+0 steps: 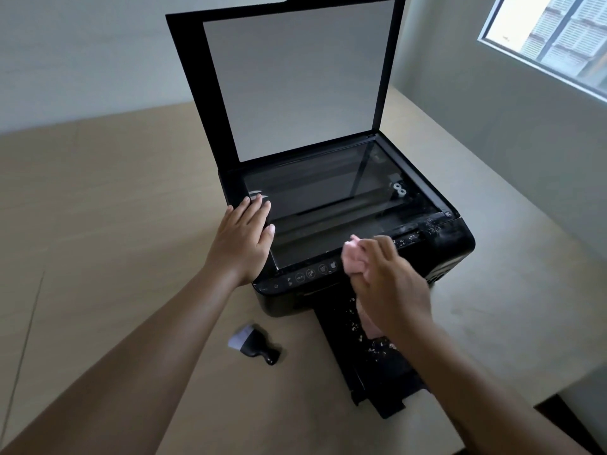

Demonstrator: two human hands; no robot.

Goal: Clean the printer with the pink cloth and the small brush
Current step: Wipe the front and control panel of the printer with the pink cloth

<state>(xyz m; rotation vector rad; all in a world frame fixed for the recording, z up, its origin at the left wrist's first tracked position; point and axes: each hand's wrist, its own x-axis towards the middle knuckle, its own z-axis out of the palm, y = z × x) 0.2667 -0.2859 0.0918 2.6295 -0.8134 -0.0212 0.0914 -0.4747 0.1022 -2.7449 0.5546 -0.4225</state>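
the black printer (328, 224) sits mid-frame with its scanner lid (289, 77) raised. the left hand (244, 239) lies flat, fingers released, on the glass's left edge. the right hand (391, 284) clenches the pink cloth (353, 257) at the front control strip. the small brush (254, 344) lies on the table (98, 224), lower centre.

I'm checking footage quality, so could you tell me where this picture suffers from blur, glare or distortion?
Head view: the right hand and pink cloth are motion-blurred; the left hand is sharp. The window is overexposed, leaving the room dim. The scanner glass shows faint reflections. Wide-angle distortion bends the table edges.
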